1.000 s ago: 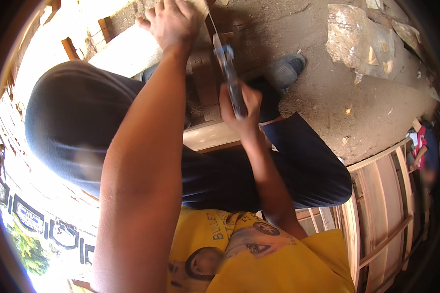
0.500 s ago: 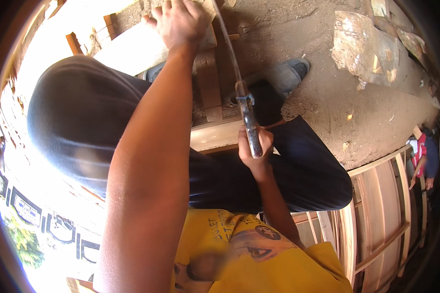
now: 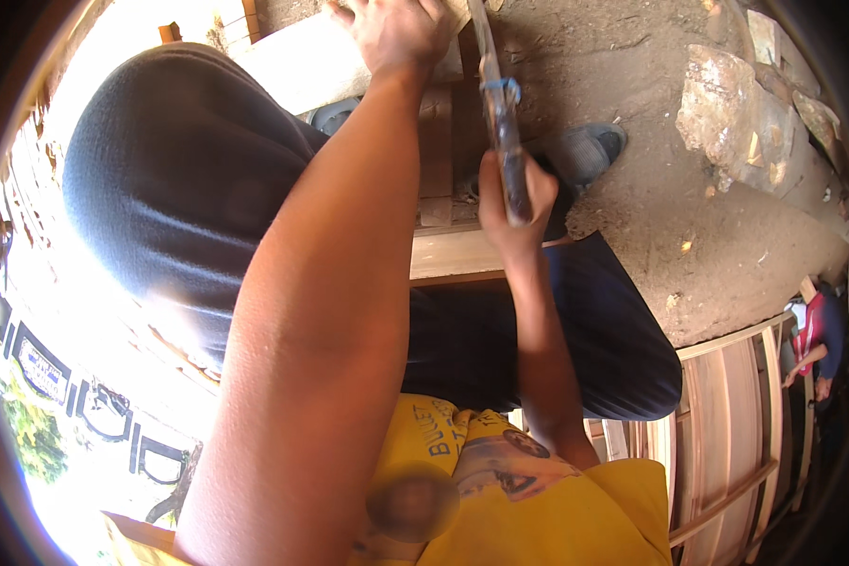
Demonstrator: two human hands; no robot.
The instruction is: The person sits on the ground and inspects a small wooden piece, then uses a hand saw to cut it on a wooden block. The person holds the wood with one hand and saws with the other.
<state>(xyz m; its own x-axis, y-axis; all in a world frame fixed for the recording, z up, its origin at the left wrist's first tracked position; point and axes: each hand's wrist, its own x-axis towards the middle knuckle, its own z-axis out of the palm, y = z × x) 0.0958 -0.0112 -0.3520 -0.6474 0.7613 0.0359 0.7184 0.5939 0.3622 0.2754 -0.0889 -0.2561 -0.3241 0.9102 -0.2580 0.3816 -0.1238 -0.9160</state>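
My right hand (image 3: pixel 516 203) is closed round the dark, worn handle of a saw (image 3: pixel 502 108). A blue tie is wound near the front of the handle, and the narrow blade, seen almost edge-on, runs out past the upper edge. To the left of the blade, my left hand (image 3: pixel 401 36) lies on a pale, sunlit board (image 3: pixel 302 71) with its fingers spread. The upper edge cuts off those fingertips. Below the hand stands a shaded wooden support (image 3: pixel 434 156), with a lighter plank (image 3: pixel 457 255) across its near end, between my legs.
My bent left knee (image 3: pixel 170 160) rises beside the board. A sandal (image 3: pixel 596 156) rests on the dirt floor at right. Weathered sheets (image 3: pixel 736 118) lie far right. Wooden frames (image 3: pixel 726 424) stand lower right, near another person (image 3: pixel 813 335) at the rim.
My right hand and the saw have moved up and away from my body. My left hand stays on the board, while the whole view has shifted slightly.
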